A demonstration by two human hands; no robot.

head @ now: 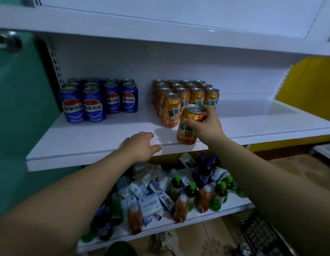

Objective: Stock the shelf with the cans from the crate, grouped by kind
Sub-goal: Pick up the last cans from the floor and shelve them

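Forearms: our left forearm (68, 191) and right forearm (262, 172) are nearest to the camera, both stretched forward to the shelf (86, 143).
Left hand: the left hand (142, 146) rests on the front lip of the shelf, fingers relaxed and a little spread, holding nothing. We judge that it steadies us while the other arm reaches.
Right hand: the right hand (206, 126) grips the orange can (189, 126) from its right side, with the thumb in front and the fingers curled around the upper part.
Can and hand: the orange can is upright or only a little tilted, with its base at the front edge of the shelf. The hand is on its right, so the label faces us. We cannot tell if the base already stands fully on the board.
Why here: the can is just in front of the orange group (186, 93), near its front-most can, so we judge that it joins its own kind.
Blue cans: the blue cans (97, 100) stand at the left end, well apart from the orange ones. This gap keeps the two kinds separate.
Lower shelf: on the lower shelf (201, 215), bottles (190, 193) and packs (149, 202) lie mixed.
Crate: what we take for the crate (260, 235), a dark grid-like thing, is at the bottom right. We cannot see well what is in it.
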